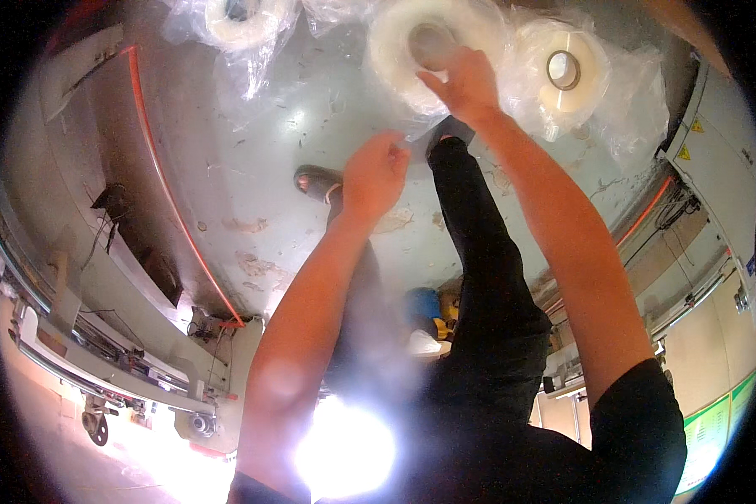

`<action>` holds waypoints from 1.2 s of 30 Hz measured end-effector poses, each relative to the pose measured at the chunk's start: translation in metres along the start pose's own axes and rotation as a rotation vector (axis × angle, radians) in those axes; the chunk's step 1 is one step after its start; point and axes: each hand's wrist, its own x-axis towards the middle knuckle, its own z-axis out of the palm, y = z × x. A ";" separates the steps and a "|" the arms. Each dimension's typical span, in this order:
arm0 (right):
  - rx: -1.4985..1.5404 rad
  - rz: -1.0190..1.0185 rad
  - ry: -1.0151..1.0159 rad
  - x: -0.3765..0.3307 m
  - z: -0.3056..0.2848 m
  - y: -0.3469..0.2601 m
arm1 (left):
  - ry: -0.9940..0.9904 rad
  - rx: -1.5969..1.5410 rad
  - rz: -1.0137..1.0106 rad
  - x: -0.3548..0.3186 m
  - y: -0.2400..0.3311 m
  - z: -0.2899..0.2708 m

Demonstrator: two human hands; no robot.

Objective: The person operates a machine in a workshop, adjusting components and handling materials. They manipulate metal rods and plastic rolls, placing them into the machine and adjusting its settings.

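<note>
A wide pale roll of film [391, 50] lies on the floor in front of me, loosely wrapped in clear plastic. My right hand [470, 88] is over its near right side, beside the round core hole. The thumb stands apart from the bent fingers, and I see nothing gripped between them. My left hand [376, 176] is closed in a pinch, lower and to the left of the roll. A thin edge of clear plastic wrap [416, 130] runs from the roll toward its fingertips; what lies inside the fingers is mostly hidden.
To the right lies another plastic-wrapped roll [586, 71] with a dark-rimmed core; a third roll [235, 21] is at the far left. My shoe [315, 181] rests on the stained grey floor. Machine frames flank both sides, with an orange pipe [155, 155] on the left.
</note>
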 end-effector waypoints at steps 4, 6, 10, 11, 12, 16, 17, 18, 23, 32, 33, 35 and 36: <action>0.547 0.298 0.072 -0.007 -0.046 0.000 | -0.057 0.119 0.137 0.025 0.004 0.022; 0.860 0.424 0.012 -0.012 -0.063 0.019 | -0.017 0.192 0.253 0.043 0.016 0.027; 0.939 0.343 0.094 -0.012 -0.082 0.033 | 0.117 0.420 0.379 0.094 0.019 0.036; 1.020 0.426 0.056 -0.013 -0.084 0.037 | 0.108 0.496 0.416 0.105 0.017 0.038; 1.023 0.436 0.074 -0.015 -0.081 0.045 | 0.100 0.572 0.451 0.114 0.015 0.039; 1.094 0.440 0.093 -0.018 -0.073 0.046 | 0.209 0.727 0.639 0.137 -0.005 0.050; 1.122 0.434 0.085 -0.017 -0.074 0.041 | 0.195 0.746 0.649 0.141 -0.005 0.050; 1.112 0.428 0.074 -0.016 -0.071 0.043 | 0.183 0.765 0.658 0.145 -0.005 0.049; 1.009 0.420 0.042 -0.020 -0.063 0.045 | 0.125 0.861 0.729 0.157 0.006 0.043; 0.785 0.339 0.076 -0.014 -0.065 0.034 | -0.280 0.695 0.325 0.081 0.055 -0.007; 0.766 0.311 0.087 -0.013 -0.062 0.032 | -0.245 0.623 0.298 0.055 0.051 -0.014; 0.610 0.294 0.087 -0.012 -0.059 0.025 | -0.235 0.383 0.146 -0.002 0.055 -0.030; 0.532 0.283 0.088 -0.012 -0.055 0.022 | -0.277 0.312 0.074 -0.031 0.051 -0.040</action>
